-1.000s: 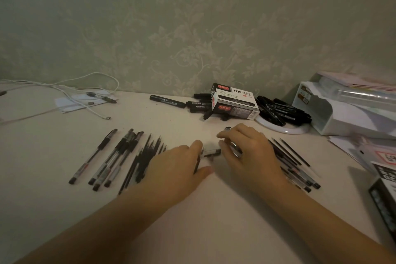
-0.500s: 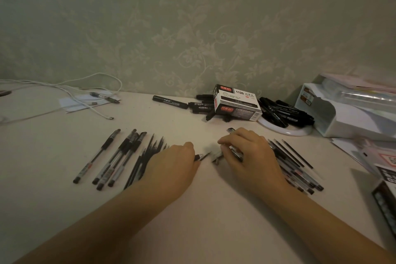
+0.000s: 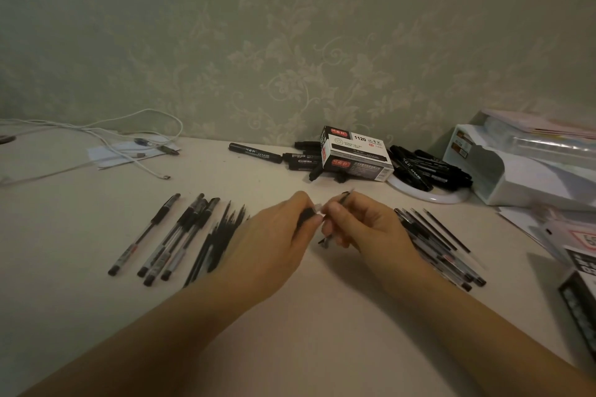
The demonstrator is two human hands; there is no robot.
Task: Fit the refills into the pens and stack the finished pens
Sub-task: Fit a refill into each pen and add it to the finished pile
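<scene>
Marker box – "1120" printed on top; rest illegible.

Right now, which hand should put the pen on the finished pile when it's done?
Probably the left hand: the finished pens lie just beside it on its side, while the right hand sits over by the loose refills.

At the centre of your view, a thin dark refill slants from 1 o'clock down to 7 o'clock, beside a short black-and-clear pen section just to its 9 o'clock. Out at 9 o'clock lie your capped clear-barrelled pens with black grips in a loose row, with a fan of slim black refills just inside them. At 3 o'clock a heap of clear pen barrels and loose refills lies slanting.
</scene>
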